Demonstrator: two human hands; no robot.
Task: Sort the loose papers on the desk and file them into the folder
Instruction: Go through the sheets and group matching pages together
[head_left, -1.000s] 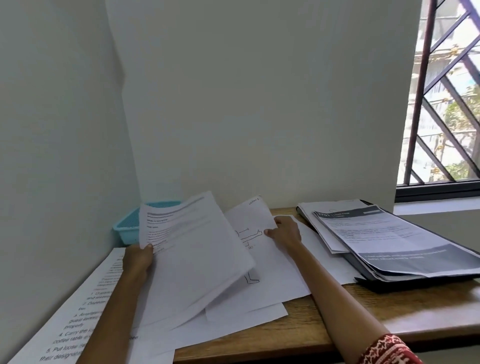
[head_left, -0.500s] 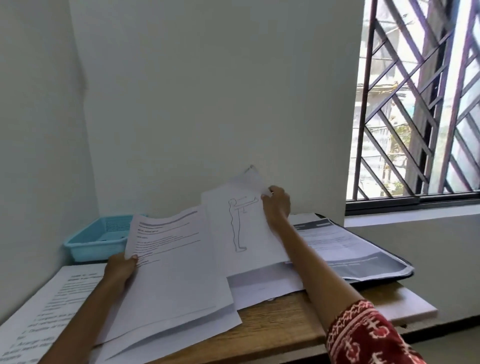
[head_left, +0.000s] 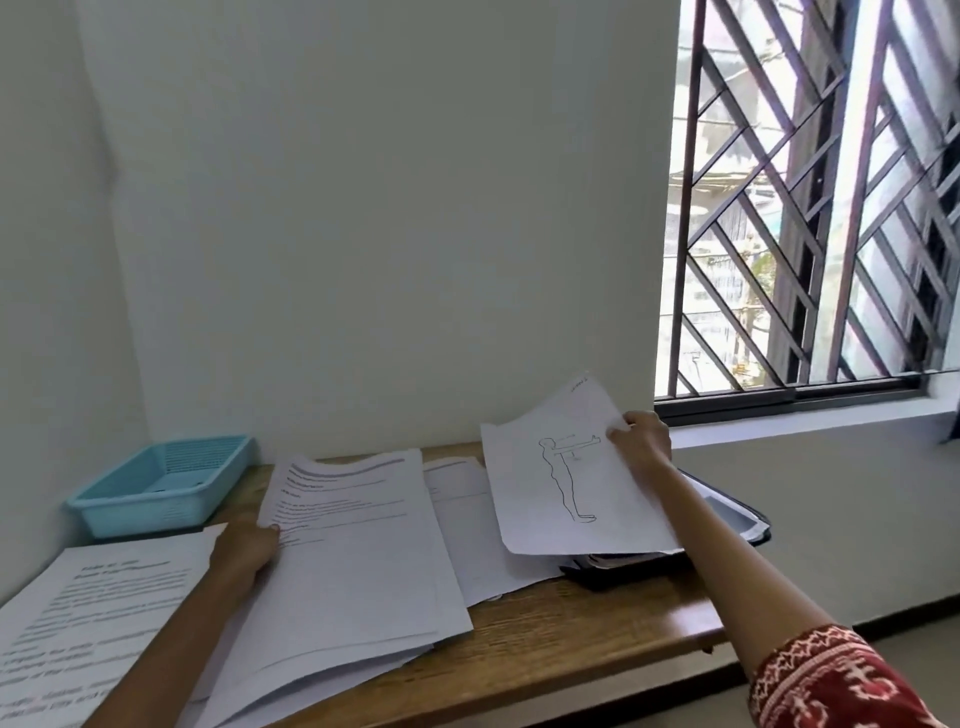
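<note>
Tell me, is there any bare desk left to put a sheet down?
Bare wood shows along the front edge of the desk, between the left stack and the folder, and a strip behind by the basket. Elsewhere papers crowd it.

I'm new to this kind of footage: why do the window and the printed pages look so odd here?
Head view: daylight overexposes the barred window, washing out the outdoors; the wide lens bends its bars. Text on the near left sheet smears with blur, while the figure drawing held by the right hand reads clearly.
</note>
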